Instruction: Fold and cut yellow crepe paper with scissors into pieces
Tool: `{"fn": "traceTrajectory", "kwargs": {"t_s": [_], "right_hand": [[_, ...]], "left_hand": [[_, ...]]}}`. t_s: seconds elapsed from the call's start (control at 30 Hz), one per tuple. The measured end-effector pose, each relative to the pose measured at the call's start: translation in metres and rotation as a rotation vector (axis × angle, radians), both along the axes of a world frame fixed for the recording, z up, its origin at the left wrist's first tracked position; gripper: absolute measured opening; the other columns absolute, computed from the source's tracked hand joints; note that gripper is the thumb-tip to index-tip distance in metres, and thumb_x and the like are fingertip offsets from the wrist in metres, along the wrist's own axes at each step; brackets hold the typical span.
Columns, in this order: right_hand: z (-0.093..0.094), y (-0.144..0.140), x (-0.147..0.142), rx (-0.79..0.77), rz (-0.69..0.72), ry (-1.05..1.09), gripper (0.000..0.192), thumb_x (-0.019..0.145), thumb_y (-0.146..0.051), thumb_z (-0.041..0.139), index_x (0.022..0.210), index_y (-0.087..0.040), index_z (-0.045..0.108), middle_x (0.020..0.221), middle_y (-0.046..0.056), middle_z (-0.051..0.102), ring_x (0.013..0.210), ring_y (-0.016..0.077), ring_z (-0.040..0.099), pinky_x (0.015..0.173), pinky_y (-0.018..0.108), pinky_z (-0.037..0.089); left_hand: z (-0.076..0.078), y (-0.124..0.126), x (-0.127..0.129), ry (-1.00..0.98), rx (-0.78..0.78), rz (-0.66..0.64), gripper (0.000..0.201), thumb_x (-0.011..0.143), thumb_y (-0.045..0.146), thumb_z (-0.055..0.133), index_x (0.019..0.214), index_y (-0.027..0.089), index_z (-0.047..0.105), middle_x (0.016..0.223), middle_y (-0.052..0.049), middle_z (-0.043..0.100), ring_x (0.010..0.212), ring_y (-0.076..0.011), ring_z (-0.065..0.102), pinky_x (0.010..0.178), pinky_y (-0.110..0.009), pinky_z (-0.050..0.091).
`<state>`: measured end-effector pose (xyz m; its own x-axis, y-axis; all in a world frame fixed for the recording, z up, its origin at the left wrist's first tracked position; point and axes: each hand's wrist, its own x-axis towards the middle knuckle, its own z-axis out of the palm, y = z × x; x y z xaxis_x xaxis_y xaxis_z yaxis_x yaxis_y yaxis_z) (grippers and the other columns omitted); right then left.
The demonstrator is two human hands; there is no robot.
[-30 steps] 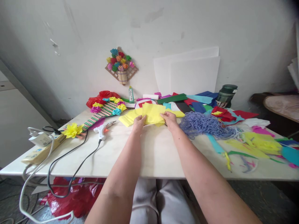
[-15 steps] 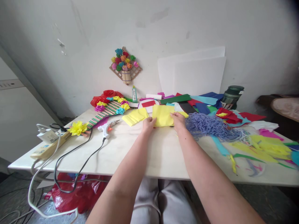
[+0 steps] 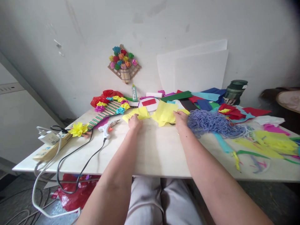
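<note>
We find the right hand [image 3: 181, 118] pinching a yellow sheet [image 3: 163, 112] by its right edge, thumb against fingers. We judge that this edge grip keeps most of the sheet uncovered and spread out. The sheet is over the middle of the bench [image 3: 154, 153]; whether it rests there or is raised slightly, we cannot tell.

The left hand [image 3: 134, 121] is at the near edge of a yellow stack [image 3: 143, 112], left of the sheet and apart from it. Its fingers are bent over the paper, but we cannot tell whether they pinch it or only rest on it. The number of layers cannot be counted.

The glue gun [image 3: 104, 129] lies left of both hands, nozzle pointing away from the person, probably so placed to stay reachable without touching the paper. Its cord runs over the bench's front edge.

Behind the sheet, a white disc [image 3: 142, 105] bearing a red strip [image 3: 149, 102] is partly covered. Yellow paper beyond the right hand is mostly hidden. At far right, scraps [image 3: 276, 140] are cut off by the frame.
</note>
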<state>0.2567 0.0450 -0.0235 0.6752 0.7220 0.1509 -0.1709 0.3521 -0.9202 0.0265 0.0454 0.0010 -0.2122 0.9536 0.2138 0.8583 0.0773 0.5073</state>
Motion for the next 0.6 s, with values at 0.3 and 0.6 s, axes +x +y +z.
{"fn": "traceTrajectory", "kwargs": {"t_s": [0.3,0.6], "right_hand": [[0.003,-0.004,-0.002,-0.034,-0.011,-0.052,0.012,0.05,-0.026,0.061,0.055,-0.016,0.055,0.047,-0.006,0.049,0.047,0.0106,0.046,0.048,0.024,0.041],[-0.003,0.001,0.0,-0.091,-0.059,-0.205,0.018,0.053,-0.033,0.059,0.054,-0.016,0.053,0.044,-0.007,0.043,0.048,0.011,0.044,0.047,0.023,0.038]], "left_hand": [[-0.015,0.005,-0.011,0.04,0.058,0.058,0.035,0.074,0.018,0.045,0.107,0.019,0.059,0.098,-0.01,0.064,0.093,-0.0202,0.058,0.076,-0.027,0.042],[-0.013,0.01,-0.008,0.148,0.04,0.07,0.031,0.073,0.032,0.051,0.097,0.018,0.064,0.094,-0.014,0.062,0.094,-0.0232,0.055,0.077,-0.03,0.042]]}}
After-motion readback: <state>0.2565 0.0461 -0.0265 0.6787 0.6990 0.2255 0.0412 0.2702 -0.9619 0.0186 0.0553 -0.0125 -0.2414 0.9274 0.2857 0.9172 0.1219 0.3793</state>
